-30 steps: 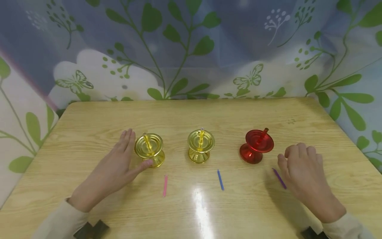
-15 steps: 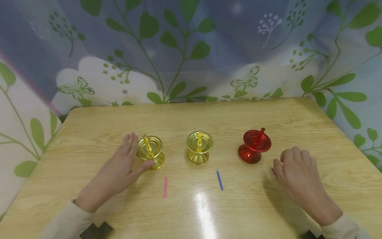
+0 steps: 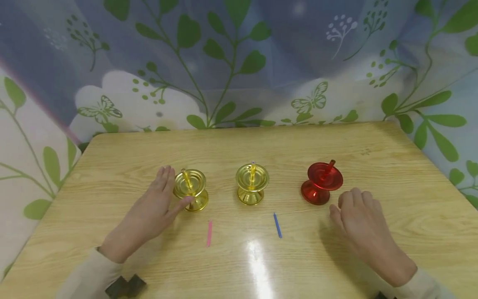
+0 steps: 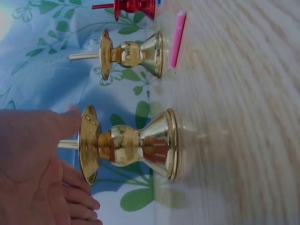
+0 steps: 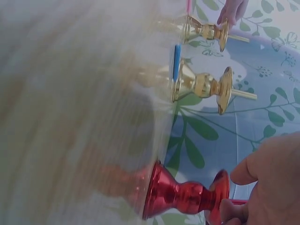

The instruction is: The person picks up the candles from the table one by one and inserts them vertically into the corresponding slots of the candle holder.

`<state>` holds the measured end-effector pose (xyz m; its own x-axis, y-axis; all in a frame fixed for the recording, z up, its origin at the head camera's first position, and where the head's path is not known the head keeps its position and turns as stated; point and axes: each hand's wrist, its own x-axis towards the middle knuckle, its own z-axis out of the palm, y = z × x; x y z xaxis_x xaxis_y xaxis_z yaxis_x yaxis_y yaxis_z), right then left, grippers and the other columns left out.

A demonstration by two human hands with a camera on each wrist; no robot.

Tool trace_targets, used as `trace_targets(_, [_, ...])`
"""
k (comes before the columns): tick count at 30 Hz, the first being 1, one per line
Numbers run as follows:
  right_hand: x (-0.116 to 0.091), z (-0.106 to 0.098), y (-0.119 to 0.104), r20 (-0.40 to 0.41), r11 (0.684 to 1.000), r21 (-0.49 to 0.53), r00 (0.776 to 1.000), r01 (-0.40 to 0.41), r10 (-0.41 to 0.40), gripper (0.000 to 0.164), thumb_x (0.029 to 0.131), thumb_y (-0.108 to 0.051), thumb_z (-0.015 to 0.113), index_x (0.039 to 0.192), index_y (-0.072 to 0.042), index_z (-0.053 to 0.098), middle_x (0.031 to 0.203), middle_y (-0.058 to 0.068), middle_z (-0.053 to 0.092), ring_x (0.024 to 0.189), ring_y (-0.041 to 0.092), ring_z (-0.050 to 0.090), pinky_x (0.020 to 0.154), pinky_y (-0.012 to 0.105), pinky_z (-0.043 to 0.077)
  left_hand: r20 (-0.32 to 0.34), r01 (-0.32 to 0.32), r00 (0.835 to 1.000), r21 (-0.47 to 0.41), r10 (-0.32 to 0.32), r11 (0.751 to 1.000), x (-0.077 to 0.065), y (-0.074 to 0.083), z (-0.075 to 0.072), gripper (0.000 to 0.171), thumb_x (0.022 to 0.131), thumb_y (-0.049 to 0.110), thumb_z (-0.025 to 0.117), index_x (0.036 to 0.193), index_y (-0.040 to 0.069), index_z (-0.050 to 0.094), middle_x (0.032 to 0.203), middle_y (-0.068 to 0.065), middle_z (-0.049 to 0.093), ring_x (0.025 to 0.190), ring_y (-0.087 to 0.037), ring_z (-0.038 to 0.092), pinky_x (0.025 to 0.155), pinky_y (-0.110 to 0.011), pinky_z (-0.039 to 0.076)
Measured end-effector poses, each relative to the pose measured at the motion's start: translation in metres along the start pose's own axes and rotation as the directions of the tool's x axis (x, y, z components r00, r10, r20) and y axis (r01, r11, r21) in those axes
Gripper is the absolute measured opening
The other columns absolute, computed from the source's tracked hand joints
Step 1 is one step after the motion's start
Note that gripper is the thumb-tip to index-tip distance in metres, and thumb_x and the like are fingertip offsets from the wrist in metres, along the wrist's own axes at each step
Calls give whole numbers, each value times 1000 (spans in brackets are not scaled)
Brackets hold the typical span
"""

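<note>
My left hand (image 3: 149,209) is beside the left gold candle holder (image 3: 189,189), fingers straight along its far left side and thumb across its front. In the left wrist view the same gold candle holder (image 4: 140,145) stands upright, its dish close to the thumb. Loosely bent, the fingers of my right hand (image 3: 364,226) hover low over the table, just right of the red candle holder (image 3: 315,195). Thumb and fingertip stand apart in the right wrist view, near the red holder's dish, with nothing showing between them. The purple candle is hidden from view.
Between them stands a second gold candle holder (image 3: 251,195). A pink candle (image 3: 209,233) and a blue candle (image 3: 278,225) lie on the wooden table (image 3: 239,143). Behind the far edge hangs a leaf-patterned cloth (image 3: 280,54).
My right hand has moved left, nearer the red candle holder, and now covers the purple candle that lay in sight before. My left hand stays by the left gold candle holder.
</note>
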<state>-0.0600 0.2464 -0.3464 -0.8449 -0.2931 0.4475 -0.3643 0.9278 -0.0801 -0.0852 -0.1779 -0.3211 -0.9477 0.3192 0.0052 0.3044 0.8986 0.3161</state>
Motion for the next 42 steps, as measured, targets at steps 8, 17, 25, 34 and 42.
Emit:
trace_targets(8, [2,8,-12,-49,992,-36,991,119,-121,25,89,-20,40,70,-4,39,68,5,31,61,25,30,55,33,25,36,-47,998,-10,47,999,2,-7,-4,86,99,48,45,147,-15,11,154,-32,4,142,-47,8,110,-59,20])
trace_targets(17, [12,16,-36,2,985,-26,985,173,-173,22,88,-19,45,74,-3,41,70,7,34,66,27,34,56,32,29,72,-106,992,16,105,994,5,-15,-7,79,101,38,47,147,-15,11,155,-33,6,143,-45,7,112,-57,18])
trace_targets(25, [17,17,-57,85,978,-6,974,210,-209,29,95,-27,40,76,-5,39,75,6,32,70,26,33,61,33,30,45,-141,989,31,139,990,4,-15,-6,79,101,38,48,147,-15,13,154,-33,8,143,-46,9,112,-56,20])
trace_targets(34, [23,14,-87,221,978,61,953,198,-206,23,95,-21,51,81,-6,40,77,3,29,74,23,31,66,30,29,35,-141,989,28,140,990,4,-14,-7,78,101,38,46,147,-15,14,154,-33,9,142,-47,10,111,-57,21])
trace_targets(42, [30,25,-112,181,977,85,961,196,-208,25,91,-21,56,79,-6,39,76,5,31,75,25,35,66,34,33,62,-107,992,16,106,994,4,-14,-6,78,102,41,43,147,-15,13,155,-32,7,144,-44,7,113,-56,19])
